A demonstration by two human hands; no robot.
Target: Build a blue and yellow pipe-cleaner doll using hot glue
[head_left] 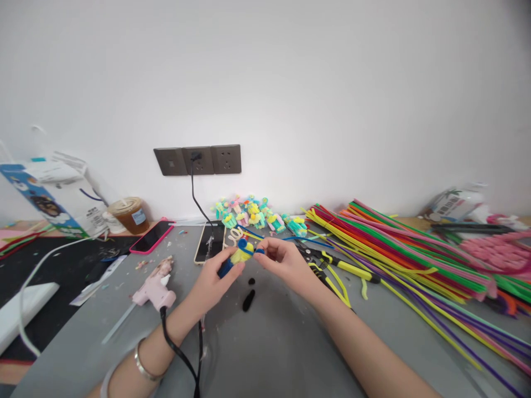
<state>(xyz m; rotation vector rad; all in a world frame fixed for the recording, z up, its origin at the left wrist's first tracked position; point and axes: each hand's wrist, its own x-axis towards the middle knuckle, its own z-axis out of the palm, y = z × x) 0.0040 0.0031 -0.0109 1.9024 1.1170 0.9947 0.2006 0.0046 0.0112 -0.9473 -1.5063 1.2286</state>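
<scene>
I can see the person's two hands meeting above the middle of the desk [257, 354]. The left hand [216, 279] is curled, thumb and fingers closed around a yellow-and-blue fuzzy piece [241, 255], which is held up off the surface. The right hand [286, 264] is just beside it, fingertips pinched on a small blue bit [259, 251]; whether the two are joined, I can't make out. Below them lie a long black piece [249, 300] and a small black dot [251, 281].

Over on the person's left stands a lidded plastic cup [129, 214], clear-walled, with a brown drink showing through. Behind it is a printed carton [62, 193], whose contents I can't see. Far to the right, by the wall, sits a crumpled plastic bag [454, 203]; what's inside is too blurred to tell. A pink glue gun [152, 293] lies near the left forearm, and yellow-handled pliers [352, 270] lie near the right hand.
</scene>
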